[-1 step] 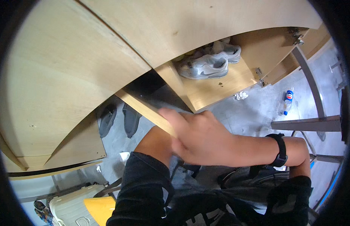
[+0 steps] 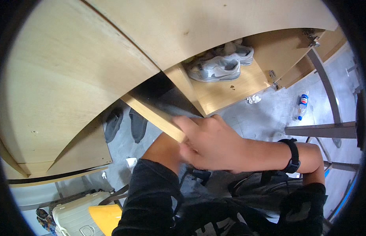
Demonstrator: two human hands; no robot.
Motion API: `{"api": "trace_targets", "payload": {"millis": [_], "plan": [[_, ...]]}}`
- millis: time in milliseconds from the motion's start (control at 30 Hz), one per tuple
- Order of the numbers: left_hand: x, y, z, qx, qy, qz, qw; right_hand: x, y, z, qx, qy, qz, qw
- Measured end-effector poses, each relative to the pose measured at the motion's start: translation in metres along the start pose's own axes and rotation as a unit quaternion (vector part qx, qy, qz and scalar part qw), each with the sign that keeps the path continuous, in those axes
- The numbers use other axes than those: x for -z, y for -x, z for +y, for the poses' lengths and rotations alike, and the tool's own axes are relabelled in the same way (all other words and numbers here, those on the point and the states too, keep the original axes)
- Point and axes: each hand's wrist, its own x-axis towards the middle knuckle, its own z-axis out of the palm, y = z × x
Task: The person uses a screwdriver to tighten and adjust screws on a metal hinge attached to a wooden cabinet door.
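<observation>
My right hand (image 2: 212, 143), slightly blurred and with a black band on the wrist, is closed on the near end of a light wooden panel (image 2: 153, 118) seen edge-on. Its fingers lie over the upper side, and the thumb is by the lower corner. Behind this hand, a bare limb leaves a black fabric cuff, probably my left arm. The left hand itself is hidden. Beyond the panel, a low wooden compartment (image 2: 214, 98) stands open and holds white-grey sneakers (image 2: 218, 70).
Dark slippers (image 2: 138, 126) lie on the grey floor under the cabinet. A plastic bottle (image 2: 302, 106), crumpled tissue (image 2: 254, 99) and a metal frame leg (image 2: 328, 88) are at the right. At the lower left are a pale suitcase (image 2: 78, 214) and a yellow object (image 2: 106, 218).
My right hand has shifted very slightly at the panel's end, and a little more of the panel's corner shows. The shoes and slippers stay in place.
</observation>
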Motion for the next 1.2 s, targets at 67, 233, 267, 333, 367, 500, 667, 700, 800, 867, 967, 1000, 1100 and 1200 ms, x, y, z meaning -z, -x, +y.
{"api": "trace_targets", "payload": {"millis": [67, 233, 267, 333, 367, 500, 667, 700, 800, 867, 967, 1000, 1100, 1200], "plan": [[-0.001, -0.003, 0.004, -0.004, 0.007, 0.01, 1.0, -0.016, -0.003, 0.015, -0.031, -0.027, -0.039, 0.998], [-0.003, -0.009, 0.015, -0.011, 0.037, 0.033, 0.999, -0.058, -0.021, 0.029, -0.028, 0.012, -0.061, 0.998], [-0.001, -0.009, 0.016, -0.014, 0.042, 0.039, 0.998, -0.06, -0.022, 0.029, -0.028, 0.008, -0.063, 0.998], [-0.001, -0.008, 0.011, -0.018, 0.045, 0.042, 0.998, -0.062, -0.028, 0.027, -0.042, -0.035, -0.042, 0.998], [-0.002, -0.006, 0.008, -0.018, 0.051, 0.043, 0.998, -0.063, -0.027, 0.026, -0.043, -0.036, -0.041, 0.998], [-0.004, -0.004, 0.008, -0.016, 0.071, 0.048, 0.996, -0.059, -0.008, 0.023, -0.037, -0.008, -0.011, 0.999], [-0.001, 0.0, -0.002, -0.016, 0.071, 0.047, 0.996, -0.052, 0.012, 0.019, -0.053, -0.048, 0.071, 0.995], [-0.003, 0.001, 0.0, -0.016, 0.078, 0.046, 0.996, -0.049, 0.012, 0.018, -0.056, -0.049, 0.07, 0.995], [0.002, 0.0, 0.0, -0.023, 0.084, 0.044, 0.995, -0.041, 0.009, 0.019, -0.065, -0.026, 0.03, 0.997], [0.003, 0.001, 0.001, -0.022, 0.089, 0.044, 0.995, -0.047, 0.005, 0.021, -0.055, -0.032, 0.051, 0.997], [0.007, 0.005, 0.002, -0.012, 0.108, 0.058, 0.992, -0.051, -0.009, 0.033, -0.027, -0.02, 0.089, 0.995], [0.007, 0.004, 0.001, -0.02, 0.104, 0.049, 0.993, -0.051, -0.011, 0.04, -0.033, 0.012, 0.099, 0.994], [0.005, 0.002, 0.001, -0.028, 0.129, 0.046, 0.99, -0.044, -0.003, 0.052, -0.034, 0.053, 0.119, 0.991], [0.009, 0.012, -0.001, -0.019, 0.153, 0.062, 0.986, -0.035, -0.004, 0.055, 0.005, 0.089, 0.166, 0.982]]}}
